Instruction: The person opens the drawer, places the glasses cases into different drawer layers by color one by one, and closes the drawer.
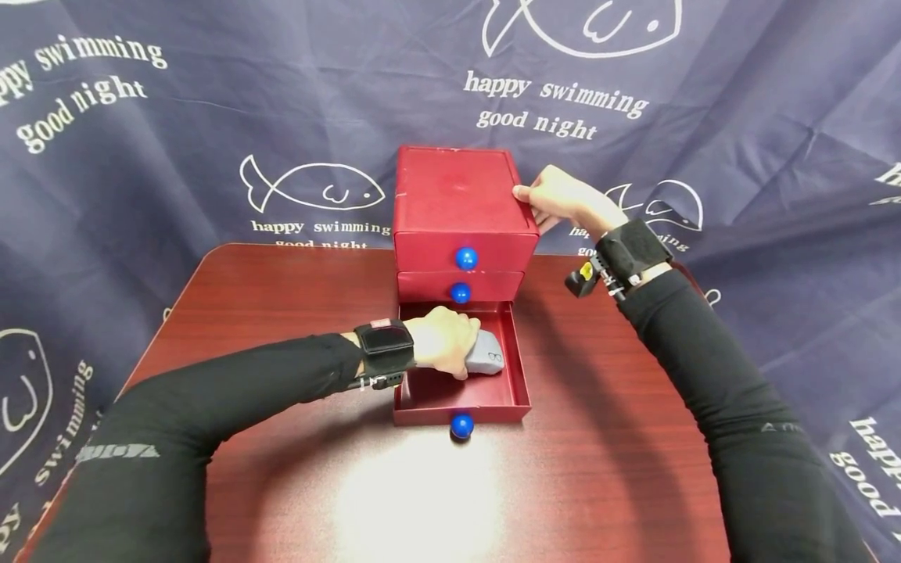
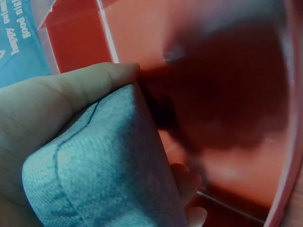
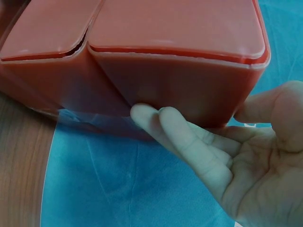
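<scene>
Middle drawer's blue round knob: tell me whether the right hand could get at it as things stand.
Probably yes. The right hand only rests open against the red plastic drawer chest's side, holding nothing, and the middle drawer's blue round knob faces forward uncovered. The left hand, gripping a grey fabric pouch, sits lower in the open bottom drawer.

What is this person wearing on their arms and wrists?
Both arms are in long black sleeves; the left sleeve bears a small grey logo near the elbow, and the right sleeve has faint lettering lower down. Each wrist carries a broad black strap: the left strap has a small red tag on top, the right strap holds a small black and yellow device. The left hand and right hand are bare.
</scene>
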